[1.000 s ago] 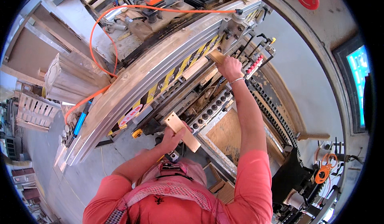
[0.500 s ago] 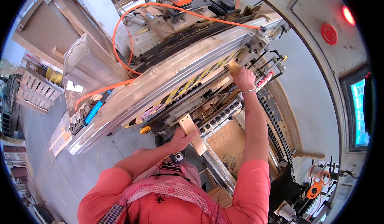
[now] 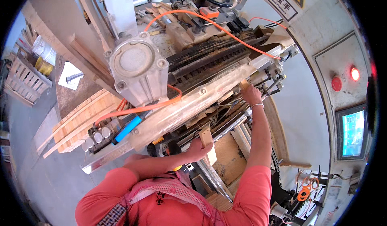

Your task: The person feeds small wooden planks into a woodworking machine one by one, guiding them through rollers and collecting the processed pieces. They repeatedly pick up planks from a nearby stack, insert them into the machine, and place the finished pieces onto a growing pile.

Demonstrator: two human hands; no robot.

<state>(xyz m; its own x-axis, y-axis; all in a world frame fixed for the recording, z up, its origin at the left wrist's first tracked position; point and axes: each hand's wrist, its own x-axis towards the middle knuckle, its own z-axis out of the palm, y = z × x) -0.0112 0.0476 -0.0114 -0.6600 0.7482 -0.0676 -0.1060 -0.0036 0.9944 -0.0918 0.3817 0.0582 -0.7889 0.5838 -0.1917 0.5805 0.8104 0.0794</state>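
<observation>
My left hand (image 3: 198, 150) is closed round a short, pale wooden block (image 3: 206, 136), which stands tilted near the front of the machine. A small hole shows near the block's upper end. Stretched out to the far right, my right hand (image 3: 252, 95) grips another small wooden piece (image 3: 244, 84) beside the machine's long metal beam (image 3: 189, 101). Most of that piece is hidden by my fingers and the beam. Between and below my hands lies a dusty wooden panel (image 3: 228, 157) inside the machine frame.
A large grey cylinder housing (image 3: 138, 70) rises at the beam's left part, with an orange hose (image 3: 189, 12) arching behind it. Stacked wood strips (image 3: 76, 123) lie at left. On the right are a control screen (image 3: 352, 133) and a red button (image 3: 336, 83).
The view has shifted, and the beam and cylinder housing now appear larger and nearer. Both hands keep hold of their wooden pieces; the left one's block looks more upright.
</observation>
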